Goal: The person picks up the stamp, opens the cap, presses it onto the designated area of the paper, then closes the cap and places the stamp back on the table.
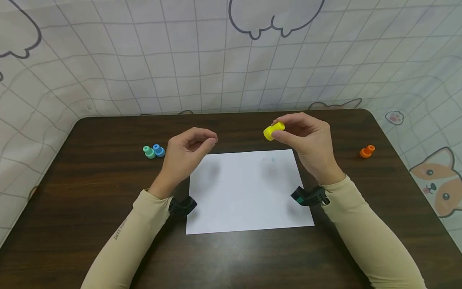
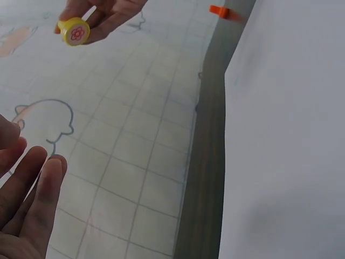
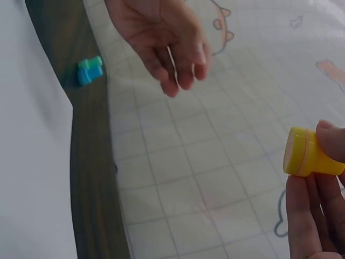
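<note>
Between the thumb and fingers of my right hand (image 1: pixel 306 138) is a yellow stamp (image 1: pixel 273 131), held above the far right part of a white sheet of paper (image 1: pixel 242 192). Its round face, turned to the left wrist view, carries a red flower (image 2: pixel 77 34). My left hand (image 1: pixel 185 154) hovers over the paper's far left corner, fingers loosely bent, with nothing in it. Just left of that hand stand a green stamp (image 1: pixel 148 152) and a blue stamp (image 1: pixel 159 150), side by side. Faint teal marks (image 1: pixel 273 159) show near the sheet's far right corner.
An orange stamp (image 1: pixel 367 151) stands on the dark wooden table (image 1: pixel 90 192) to the right. Behind the table hangs a white gridded cloth (image 1: pixel 209 60) with cartoon animals. Both wrists wear black bands (image 1: pixel 182 206).
</note>
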Demonstrator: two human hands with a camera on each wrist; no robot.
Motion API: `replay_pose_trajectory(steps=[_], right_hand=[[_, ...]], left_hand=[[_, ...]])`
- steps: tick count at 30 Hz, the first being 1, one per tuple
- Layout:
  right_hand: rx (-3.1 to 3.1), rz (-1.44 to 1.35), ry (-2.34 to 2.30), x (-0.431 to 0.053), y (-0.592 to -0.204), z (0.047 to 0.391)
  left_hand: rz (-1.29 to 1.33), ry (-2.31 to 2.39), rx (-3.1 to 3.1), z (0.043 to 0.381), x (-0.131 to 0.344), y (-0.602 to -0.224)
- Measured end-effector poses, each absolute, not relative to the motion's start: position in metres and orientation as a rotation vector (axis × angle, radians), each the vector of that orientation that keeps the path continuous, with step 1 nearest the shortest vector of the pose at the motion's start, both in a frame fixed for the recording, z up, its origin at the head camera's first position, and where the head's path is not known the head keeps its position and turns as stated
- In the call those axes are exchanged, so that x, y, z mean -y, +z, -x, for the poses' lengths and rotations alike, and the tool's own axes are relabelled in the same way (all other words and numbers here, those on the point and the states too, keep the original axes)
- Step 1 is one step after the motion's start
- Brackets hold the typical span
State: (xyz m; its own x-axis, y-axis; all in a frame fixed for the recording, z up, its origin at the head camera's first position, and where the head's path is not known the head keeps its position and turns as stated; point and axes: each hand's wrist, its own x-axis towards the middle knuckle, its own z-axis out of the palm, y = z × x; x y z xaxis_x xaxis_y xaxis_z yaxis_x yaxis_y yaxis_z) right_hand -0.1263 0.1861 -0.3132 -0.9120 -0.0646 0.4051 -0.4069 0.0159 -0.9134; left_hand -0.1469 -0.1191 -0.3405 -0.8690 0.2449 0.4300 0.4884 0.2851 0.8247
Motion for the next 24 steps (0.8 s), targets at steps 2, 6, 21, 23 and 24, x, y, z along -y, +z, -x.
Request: replay_pose_trajectory(steps=[2,6,21,23,24], right_hand=[[2.039,-0.503,2.008,-0.182,-0.316,0.125],[2.073,-0.512,2.022,-0.174,-0.323,0.123],[2.139,-0.460,1.998,-0.151,-0.337,0.113],[2.145,-0.463,1.990,-0.149,-0.338,0.112],[2.146,-0.466,1.987,-0.148,-0.338,0.112]], left_hand=[[0.682,-1.649,2.332,0.146,0.117,-0.342],[0.688,-1.712,2.332,0.143,0.113,-0.343],[0.783,-1.877,2.253,0.133,0.094,-0.358],[0.801,-1.908,2.228,0.131,0.093,-0.359],[0.810,-1.920,2.216,0.130,0.092,-0.359]])
